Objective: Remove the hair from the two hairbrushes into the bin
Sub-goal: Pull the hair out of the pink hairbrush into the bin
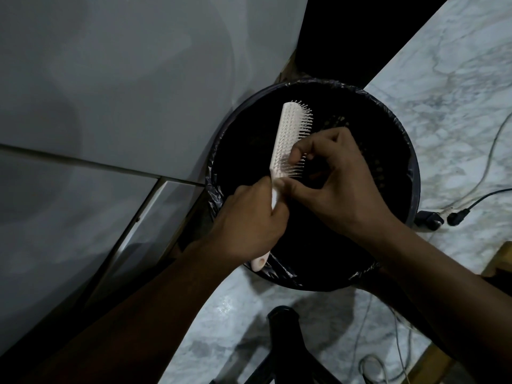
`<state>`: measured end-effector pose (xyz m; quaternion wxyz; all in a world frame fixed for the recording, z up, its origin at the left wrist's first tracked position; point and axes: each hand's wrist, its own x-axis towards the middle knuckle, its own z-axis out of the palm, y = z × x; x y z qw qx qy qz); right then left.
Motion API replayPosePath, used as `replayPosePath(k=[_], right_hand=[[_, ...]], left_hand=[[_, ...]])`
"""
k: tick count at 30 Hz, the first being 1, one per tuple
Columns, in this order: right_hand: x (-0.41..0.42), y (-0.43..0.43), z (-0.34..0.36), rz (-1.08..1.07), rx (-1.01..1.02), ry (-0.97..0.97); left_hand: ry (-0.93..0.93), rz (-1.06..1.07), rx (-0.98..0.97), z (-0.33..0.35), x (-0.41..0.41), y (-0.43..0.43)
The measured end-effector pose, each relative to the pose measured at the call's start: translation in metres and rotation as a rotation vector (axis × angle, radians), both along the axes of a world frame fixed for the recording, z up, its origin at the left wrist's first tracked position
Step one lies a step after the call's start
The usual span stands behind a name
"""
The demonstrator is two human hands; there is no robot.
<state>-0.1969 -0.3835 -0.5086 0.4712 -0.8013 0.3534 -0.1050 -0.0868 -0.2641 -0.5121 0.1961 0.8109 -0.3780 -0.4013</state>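
A white hairbrush [288,131] is held tilted over a round black bin [412,195] lined with a dark plastic bag. My left hand [249,220] is closed around the brush's handle, whose end sticks out below the palm. My right hand [338,181] is over the bin at the lower bristles, with thumb and fingers pinching among them. What the fingers hold is too dark to make out. Only one hairbrush is in view.
The bin stands on a marbled floor [443,79], against a grey tiled wall [110,92] on the left. Cables and black plugs [457,216] lie on the floor to the right. A black stool leg [285,336] rises at the bottom centre.
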Motion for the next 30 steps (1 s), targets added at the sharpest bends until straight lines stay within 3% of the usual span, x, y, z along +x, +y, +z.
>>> replayPosePath(k=[16,21,25,30], right_hand=[[0.001,0.012,-0.004,-0.091,-0.181,0.032],[0.005,0.002,0.002,-0.173,0.134,-0.044],[0.009,-0.003,0.004,-0.2,0.203,-0.065],[0.008,-0.008,0.014,-0.558,0.523,-0.007]], left_hand=[[-0.127,-0.062,0.103,0.008,-0.009,0.0],[-0.116,-0.04,0.079,0.008,-0.008,0.0],[-0.127,-0.006,0.078,0.003,-0.003,0.001],[-0.093,0.063,0.041,-0.001,-0.001,0.001]])
